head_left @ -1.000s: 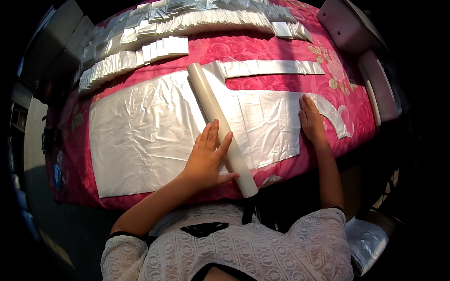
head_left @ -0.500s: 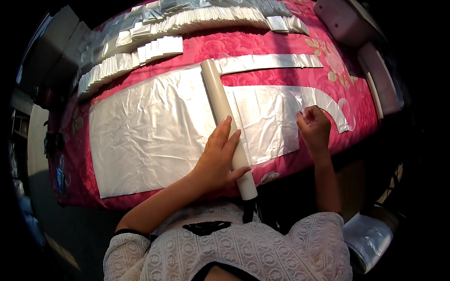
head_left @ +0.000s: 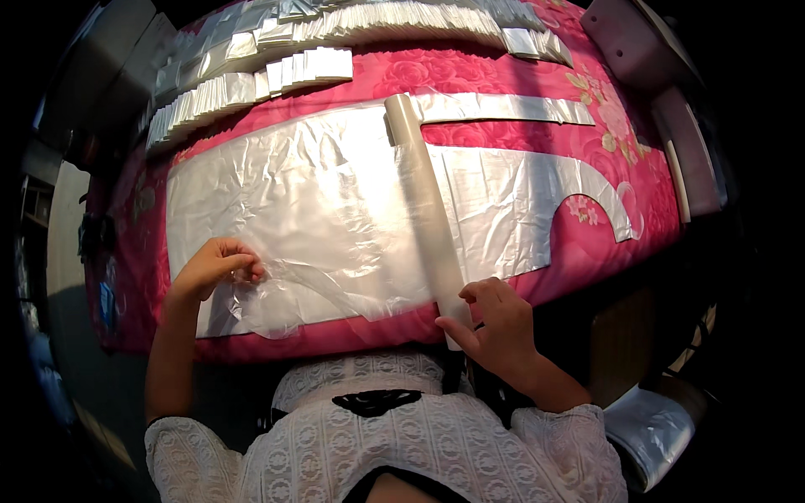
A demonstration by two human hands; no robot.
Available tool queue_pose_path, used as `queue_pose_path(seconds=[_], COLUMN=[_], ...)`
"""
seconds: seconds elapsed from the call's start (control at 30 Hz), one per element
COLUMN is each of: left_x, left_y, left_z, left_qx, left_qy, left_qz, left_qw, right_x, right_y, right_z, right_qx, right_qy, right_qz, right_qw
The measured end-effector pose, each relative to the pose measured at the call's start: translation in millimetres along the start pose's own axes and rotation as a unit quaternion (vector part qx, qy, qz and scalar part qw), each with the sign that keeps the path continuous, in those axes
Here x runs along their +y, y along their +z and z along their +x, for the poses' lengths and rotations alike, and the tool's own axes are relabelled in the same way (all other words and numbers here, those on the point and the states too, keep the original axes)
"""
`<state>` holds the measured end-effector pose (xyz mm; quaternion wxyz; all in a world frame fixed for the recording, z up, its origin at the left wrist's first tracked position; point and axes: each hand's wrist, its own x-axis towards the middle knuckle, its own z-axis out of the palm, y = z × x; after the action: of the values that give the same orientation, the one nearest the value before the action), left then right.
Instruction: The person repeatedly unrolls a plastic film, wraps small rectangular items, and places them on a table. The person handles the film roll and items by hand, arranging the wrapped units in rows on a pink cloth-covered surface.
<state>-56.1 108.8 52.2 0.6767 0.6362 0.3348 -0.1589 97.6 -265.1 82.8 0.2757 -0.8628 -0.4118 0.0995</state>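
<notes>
A stack of white plastic vest-style bags (head_left: 277, 193) lies flat, its two handle strips toward the right. Across it rests a long pale tube (head_left: 404, 120), slanting from the far middle to the near edge. Thin clear film lies over much of the tube's length. Near the lower left of the stack, my left hand (head_left: 220, 267) is closed in a pinch on gathered plastic film (head_left: 267, 306). My right hand (head_left: 501, 327) is at the tube's near end, thumb on the left and curled fingers on the right.
Rows of folded white packets (head_left: 402, 23) stand along the far side of the pink floral tablecloth (head_left: 470, 71). Boxes (head_left: 88, 84) stand at the far left, and a pinkish bin (head_left: 629, 42) at the far right. A bundle of plastic (head_left: 650, 432) sits below the table at right.
My left hand has left the tube and moved left, pinching film. My right hand has come from the handle side to the tube's near end. Film now lies over the tube.
</notes>
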Motion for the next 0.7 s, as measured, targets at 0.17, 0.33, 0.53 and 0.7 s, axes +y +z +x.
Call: queue_pose_path(seconds=[0.17, 0.33, 0.53, 0.7], left_x=[-10, 7, 32, 18], left_y=[-47, -7, 135, 187], left_z=[-12, -16, 26, 66], left_qx=[0.089, 0.344, 0.171, 0.094], left_qy=[-0.008, 0.289, 0.472, 0.418], left_qz=[0.132, 0.569, 0.371, 0.441], left_qw=[0.987, 0.689, 0.781, 0.789], right_x=[10, 6, 7, 11], right_y=[10, 13, 10, 8], right_z=[-18, -22, -20, -18], right_qx=[-0.151, -0.194, -0.209, -0.231], right_qy=[0.168, 0.207, 0.216, 0.206], right_qz=[0.021, 0.074, 0.107, 0.135], right_qw=[0.974, 0.956, 0.948, 0.941])
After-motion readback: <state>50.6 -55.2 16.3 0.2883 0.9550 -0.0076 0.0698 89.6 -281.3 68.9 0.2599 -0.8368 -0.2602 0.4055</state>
